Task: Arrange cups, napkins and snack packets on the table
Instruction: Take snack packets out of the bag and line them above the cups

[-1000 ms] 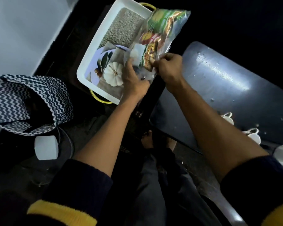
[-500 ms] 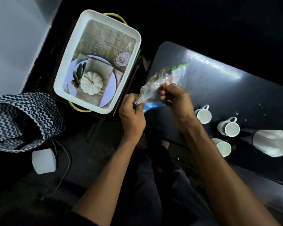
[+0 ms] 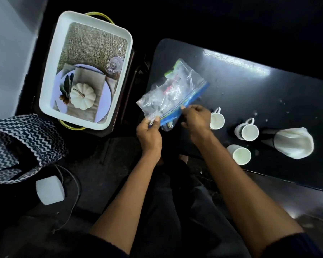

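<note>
A clear zip bag of snack packets [image 3: 172, 92] with a blue seal strip lies over the left end of the black table [image 3: 250, 86]. My left hand [image 3: 149, 135] pinches the bag's near corner. My right hand [image 3: 196, 120] grips the blue strip just to the right. Three white cups stand on the table right of my hands: one [image 3: 216, 120] beside my right hand, one [image 3: 247, 130] further right, one [image 3: 240, 154] nearer the front edge. White napkins [image 3: 295, 143] sit in a dark holder at the right.
A white tray [image 3: 63, 30] with gold handles rests left of the table; its base shows a printed place setting. A zigzag-patterned bag [image 3: 21, 144] and a white block [image 3: 49, 189] with a cable lie on the dark floor at left.
Both hands carried the snack bag from over the tray rightwards onto the table's left end. The view has swung right, bringing the cups and napkins into sight.
</note>
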